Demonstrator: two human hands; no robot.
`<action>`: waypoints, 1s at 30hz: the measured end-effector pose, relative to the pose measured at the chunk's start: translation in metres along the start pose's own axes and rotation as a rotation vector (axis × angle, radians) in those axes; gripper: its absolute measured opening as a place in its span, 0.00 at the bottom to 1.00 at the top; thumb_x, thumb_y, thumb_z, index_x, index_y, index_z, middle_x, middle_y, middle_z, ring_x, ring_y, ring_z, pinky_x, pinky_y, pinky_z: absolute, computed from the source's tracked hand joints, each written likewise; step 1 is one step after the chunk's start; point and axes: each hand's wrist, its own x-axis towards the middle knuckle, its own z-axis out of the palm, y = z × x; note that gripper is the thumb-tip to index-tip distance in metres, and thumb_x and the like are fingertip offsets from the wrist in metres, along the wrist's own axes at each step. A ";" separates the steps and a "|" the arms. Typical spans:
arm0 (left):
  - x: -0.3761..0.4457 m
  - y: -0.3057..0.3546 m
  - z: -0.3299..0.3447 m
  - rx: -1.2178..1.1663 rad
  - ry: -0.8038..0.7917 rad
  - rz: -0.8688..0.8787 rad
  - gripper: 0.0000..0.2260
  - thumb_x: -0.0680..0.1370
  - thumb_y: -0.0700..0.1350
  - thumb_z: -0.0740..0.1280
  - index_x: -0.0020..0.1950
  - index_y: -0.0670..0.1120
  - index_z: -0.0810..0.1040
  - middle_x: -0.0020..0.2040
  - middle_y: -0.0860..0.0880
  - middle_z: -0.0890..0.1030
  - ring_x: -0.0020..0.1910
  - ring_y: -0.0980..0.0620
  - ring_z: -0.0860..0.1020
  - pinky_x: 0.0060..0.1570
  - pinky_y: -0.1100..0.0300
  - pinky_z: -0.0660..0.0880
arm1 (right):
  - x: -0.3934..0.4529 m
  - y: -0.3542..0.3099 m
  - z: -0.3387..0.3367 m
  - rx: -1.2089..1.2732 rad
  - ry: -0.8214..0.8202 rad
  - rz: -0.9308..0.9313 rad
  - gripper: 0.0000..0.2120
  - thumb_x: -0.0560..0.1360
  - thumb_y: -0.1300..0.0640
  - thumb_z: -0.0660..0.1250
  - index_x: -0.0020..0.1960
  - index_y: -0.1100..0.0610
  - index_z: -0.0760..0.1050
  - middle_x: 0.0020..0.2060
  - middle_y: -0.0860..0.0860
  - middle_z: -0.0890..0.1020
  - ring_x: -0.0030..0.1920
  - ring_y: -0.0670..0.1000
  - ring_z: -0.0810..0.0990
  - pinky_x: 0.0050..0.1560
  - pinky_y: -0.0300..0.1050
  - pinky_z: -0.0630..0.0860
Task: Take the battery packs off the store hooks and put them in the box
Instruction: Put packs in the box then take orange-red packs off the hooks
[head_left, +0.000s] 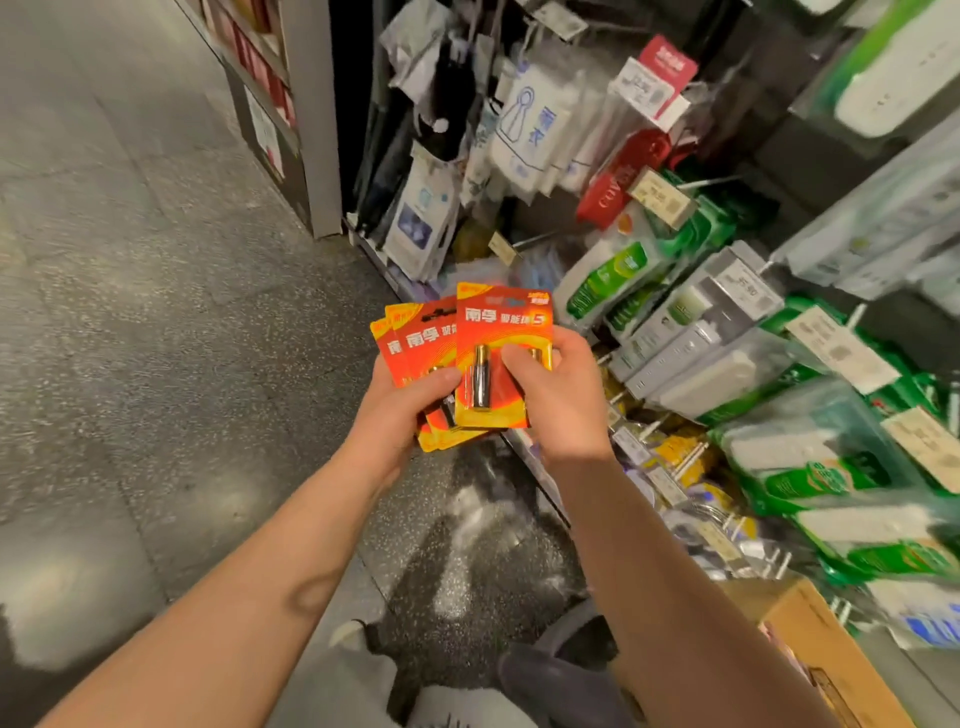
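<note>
Several red and orange battery packs (488, 338) are fanned out in front of me, above the floor and left of the shelf. My left hand (402, 410) grips the fan from below, thumb across the fronts. My right hand (558, 395) pinches the front pack at its right side, thumb on the blister. A brown cardboard box (815, 639) stands at the lower right below the hooks; only its corner and one side show. Yellow packs (675, 452) hang on low hooks just right of my right wrist; what they are is too blurred to tell.
Store hooks (649, 431) with price tags (748, 291) jut out along the right, hung with green and white power strips (696, 332). Bagged goods hang at the back. Grey speckled floor (156, 338) lies to the left. My knees and shoes are below.
</note>
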 end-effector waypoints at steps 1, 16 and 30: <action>0.006 0.004 0.000 -0.010 0.005 0.015 0.44 0.57 0.50 0.78 0.71 0.45 0.68 0.63 0.42 0.80 0.60 0.43 0.80 0.61 0.44 0.76 | 0.005 -0.004 0.003 0.020 -0.016 0.006 0.10 0.71 0.53 0.70 0.52 0.48 0.74 0.50 0.54 0.83 0.51 0.56 0.83 0.56 0.61 0.78; 0.121 0.132 0.174 0.037 -0.103 0.466 0.37 0.57 0.53 0.73 0.65 0.45 0.73 0.54 0.47 0.82 0.51 0.51 0.82 0.47 0.57 0.79 | 0.123 -0.145 -0.092 0.058 0.257 -0.360 0.12 0.75 0.59 0.69 0.49 0.45 0.69 0.46 0.44 0.80 0.46 0.43 0.81 0.53 0.47 0.77; 0.176 0.300 0.343 0.008 -0.555 0.800 0.24 0.62 0.51 0.72 0.57 0.54 0.76 0.49 0.56 0.85 0.51 0.54 0.84 0.49 0.59 0.79 | 0.170 -0.323 -0.178 -0.089 0.583 -0.732 0.11 0.78 0.50 0.65 0.54 0.41 0.63 0.48 0.41 0.78 0.48 0.39 0.79 0.47 0.40 0.76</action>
